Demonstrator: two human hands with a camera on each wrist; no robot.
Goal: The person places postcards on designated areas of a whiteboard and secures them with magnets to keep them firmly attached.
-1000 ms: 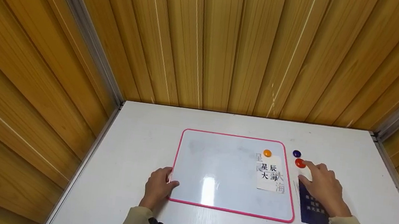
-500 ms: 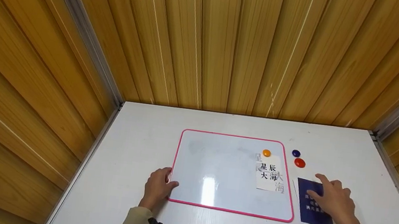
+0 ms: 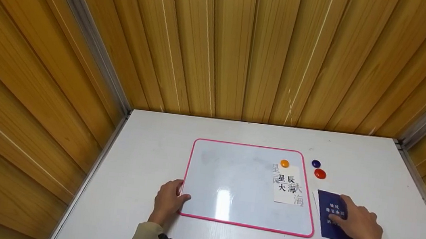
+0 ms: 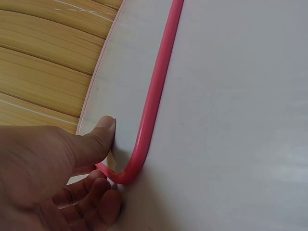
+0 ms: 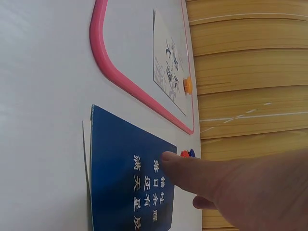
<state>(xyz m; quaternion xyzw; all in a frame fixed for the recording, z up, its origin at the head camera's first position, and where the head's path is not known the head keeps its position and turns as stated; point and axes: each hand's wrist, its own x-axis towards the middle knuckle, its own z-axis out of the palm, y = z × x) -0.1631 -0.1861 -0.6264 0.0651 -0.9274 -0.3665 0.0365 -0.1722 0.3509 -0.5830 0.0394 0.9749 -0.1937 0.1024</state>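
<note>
My left hand [image 3: 168, 199] grips the lower left corner of a whiteboard [image 3: 238, 179] with a pink rim. The left wrist view shows the thumb on its face and fingers curled by the edge. My right hand [image 3: 361, 223] is at a dark blue card [image 3: 331, 227] with white printed characters, lying right of the board. Its thumb extends over the card face in the right wrist view; most other fingers are hidden. On the board's right side lies a white card [image 3: 283, 195] with black characters, an orange magnet [image 3: 284, 163] at its top edge.
A dark blue round magnet [image 3: 316, 164] and a red round magnet [image 3: 320, 173] lie on the white table [image 3: 155, 128] right of the board. A thin pale edge shows beside the blue card. Wood-look panels [image 3: 230, 48] stand behind and at the sides.
My right hand has left the red magnet and moved down and right to the blue card. The left hand stays on the whiteboard corner; the magnets lie where they were.
</note>
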